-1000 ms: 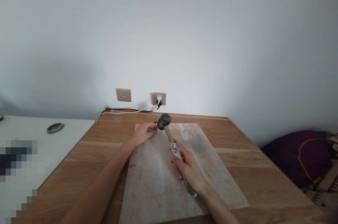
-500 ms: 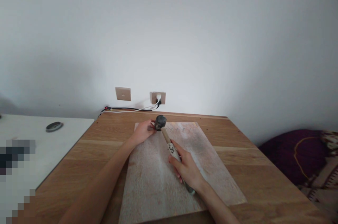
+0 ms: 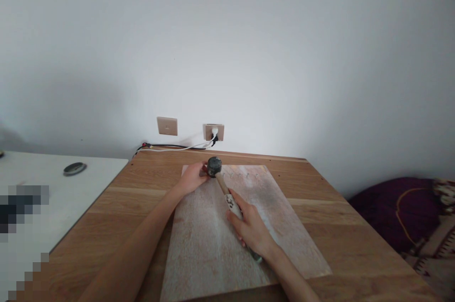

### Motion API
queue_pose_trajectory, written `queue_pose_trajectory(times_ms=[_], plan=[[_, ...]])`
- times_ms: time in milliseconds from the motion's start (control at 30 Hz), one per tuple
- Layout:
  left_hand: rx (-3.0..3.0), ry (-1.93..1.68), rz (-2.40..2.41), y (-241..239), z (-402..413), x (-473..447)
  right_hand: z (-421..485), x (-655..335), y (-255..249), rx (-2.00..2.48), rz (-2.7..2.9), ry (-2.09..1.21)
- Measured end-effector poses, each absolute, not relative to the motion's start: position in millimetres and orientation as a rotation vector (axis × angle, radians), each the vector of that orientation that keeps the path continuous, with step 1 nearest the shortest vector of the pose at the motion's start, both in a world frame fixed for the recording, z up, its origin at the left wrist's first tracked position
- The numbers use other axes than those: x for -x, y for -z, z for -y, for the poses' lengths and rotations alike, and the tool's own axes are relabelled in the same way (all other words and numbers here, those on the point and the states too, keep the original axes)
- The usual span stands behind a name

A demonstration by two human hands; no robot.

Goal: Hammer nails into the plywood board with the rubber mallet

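Observation:
My right hand [image 3: 250,226] is wrapped round the handle of a mallet [image 3: 214,167] with a dark head and a pale, marked grip. The mallet head hangs over the far left part of a worn, whitish wooden board [image 3: 202,245]. Close beside that head, my left hand [image 3: 194,177] rests at the board's far edge with its fingers drawn together. Whatever those fingertips pinch is hidden behind the mallet head. Several small nails [image 3: 240,175] stand in a row along the far side of the board, right of the mallet head.
The board lies on a wooden table [image 3: 320,235] against a white wall. Behind it, cables [image 3: 177,147] run to a wall socket [image 3: 213,132]. A white table [image 3: 103,169] on the left bears a round dark lid-like object [image 3: 74,168]. Purple fabric [image 3: 384,207] is at right.
The mallet head has shifted slightly left and down, close to my left fingers. My left hand stays nearly in place, and the view has moved a little.

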State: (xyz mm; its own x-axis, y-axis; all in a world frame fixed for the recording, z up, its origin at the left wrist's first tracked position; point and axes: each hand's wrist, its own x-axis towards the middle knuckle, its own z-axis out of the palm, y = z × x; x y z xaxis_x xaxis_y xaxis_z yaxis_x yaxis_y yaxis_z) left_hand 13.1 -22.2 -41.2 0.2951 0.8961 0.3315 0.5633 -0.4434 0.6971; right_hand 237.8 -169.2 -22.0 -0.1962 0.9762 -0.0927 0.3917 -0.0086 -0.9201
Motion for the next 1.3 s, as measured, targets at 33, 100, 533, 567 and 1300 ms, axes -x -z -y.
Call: queue_pose_trajectory(times_ms=[33, 100, 533, 567, 1300], plan=[[-2.118, -0.984, -1.297, 41.3, 22.2, -13.0, 169.4, -237.9, 22.2, 1.432, 1.639, -1.197], [-2.116, -0.992, -1.282, 41.5, 22.2, -12.7, 169.4, -238.2, 22.5, 1.421, 1.639, -1.198], [-2.103, -0.991, -1.272, 43.3, 22.3, -13.1, 168.8, -239.4, 24.9, 1.437, 1.661, -1.145], [-2.104, -0.986, -1.27, 43.5, 22.6, -13.4, 168.9, -239.8, 23.7, 1.438, 1.661, -1.147], [-2.718, -0.38, -0.91, 6.3, 81.7, -85.9, 157.7, -256.5, 11.5, 1.305, 1.26, -1.071]])
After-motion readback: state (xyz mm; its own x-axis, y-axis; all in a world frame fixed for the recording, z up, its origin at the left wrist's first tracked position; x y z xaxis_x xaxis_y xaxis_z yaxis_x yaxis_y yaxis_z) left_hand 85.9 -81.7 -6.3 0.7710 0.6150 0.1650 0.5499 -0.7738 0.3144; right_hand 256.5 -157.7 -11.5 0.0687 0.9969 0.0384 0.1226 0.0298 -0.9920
